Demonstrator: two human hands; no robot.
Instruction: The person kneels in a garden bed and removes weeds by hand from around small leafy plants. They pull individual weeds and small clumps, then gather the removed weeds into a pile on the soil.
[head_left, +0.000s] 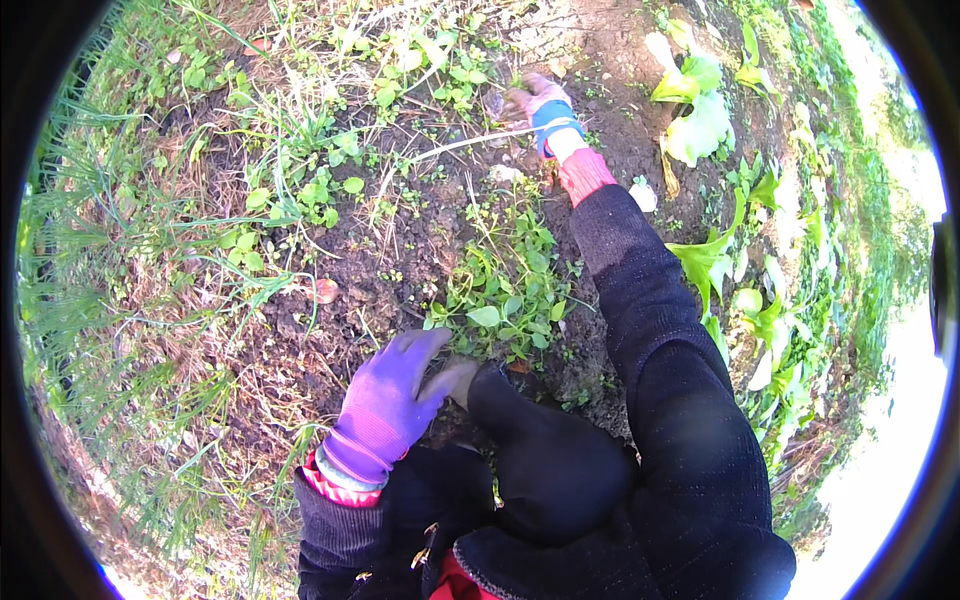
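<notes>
My left hand (394, 397), in a purple knit glove with soiled fingertips, hovers over or rests near the soil by my dark-clad leg (555, 457). Its thumb stands apart from the fingers, and nothing shows between them. Just beyond lies a heap of leafy green weeds (510, 300) on dark soil. My right hand (536, 94) reaches far forward, wearing a soiled glove with a blue cuff. Its fingers bend down beside small weeds (465, 75) at the edge of bare earth; whether they grip anything is unclear.
Thin onion-like leaves (281, 142) and dry grass (202, 277) spread on the left. Along the right stand broad-leaved vegetable plants (697, 112). A pale stalk (457, 146) runs across near my right wrist. One brown leaf (322, 291) lies on the soil.
</notes>
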